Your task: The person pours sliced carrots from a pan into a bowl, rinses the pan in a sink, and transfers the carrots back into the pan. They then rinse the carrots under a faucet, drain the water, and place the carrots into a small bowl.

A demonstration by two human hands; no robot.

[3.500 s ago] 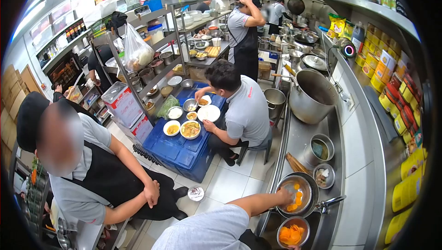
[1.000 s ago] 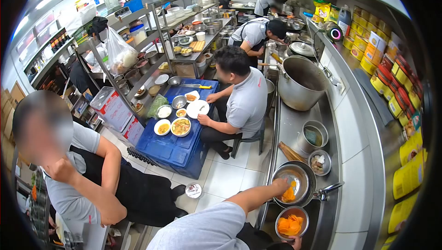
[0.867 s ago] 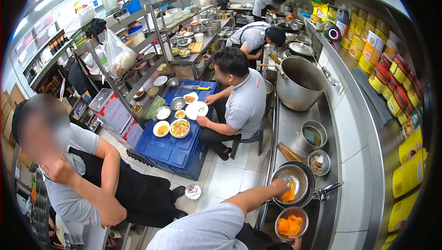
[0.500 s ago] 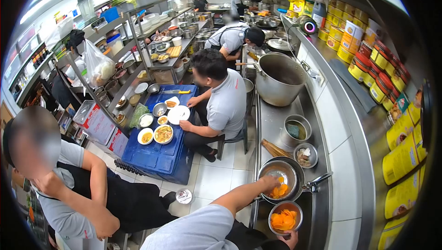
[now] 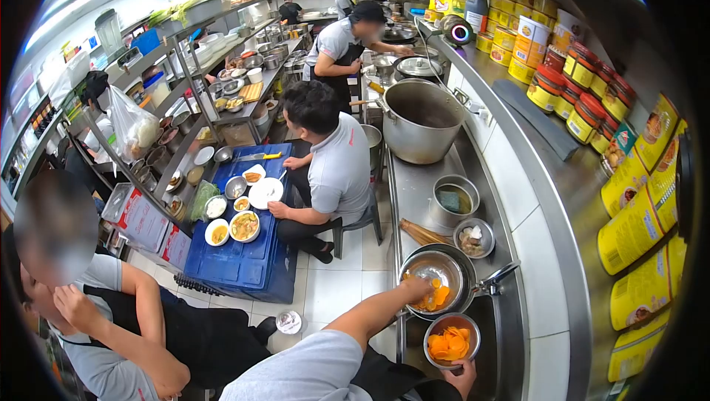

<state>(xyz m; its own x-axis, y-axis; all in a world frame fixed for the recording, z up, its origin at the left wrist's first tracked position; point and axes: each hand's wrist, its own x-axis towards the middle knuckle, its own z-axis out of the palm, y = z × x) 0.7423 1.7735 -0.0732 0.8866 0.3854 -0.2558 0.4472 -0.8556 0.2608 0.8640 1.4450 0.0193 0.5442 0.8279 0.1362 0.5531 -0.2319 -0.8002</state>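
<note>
My left hand (image 5: 418,290) reaches into a metal bowl (image 5: 457,266) at the sink. Its fingers curl down round thin orange carrot slices (image 5: 440,295), the fingertips hidden among them. That bowl rests in a larger metal vessel. Nearer to me, my right hand (image 5: 462,377) grips the rim of a smaller steel bowl (image 5: 473,325) over the sink. More carrot slices (image 5: 449,344) fill this smaller bowl.
A tap (image 5: 499,280) juts over the sink. Beyond stand a small bowl of pale pieces (image 5: 473,238), a pot of liquid (image 5: 454,201) and a big stockpot (image 5: 421,124). Co-workers sit at a blue crate table (image 5: 240,275) and stand at left and behind; tins (image 5: 636,231) line the shelf.
The view has turned slightly, shifting the scene leftward. My left hand stays among the carrot slices; my right still holds the smaller bowl. The co-worker at the stoves has straightened up.
</note>
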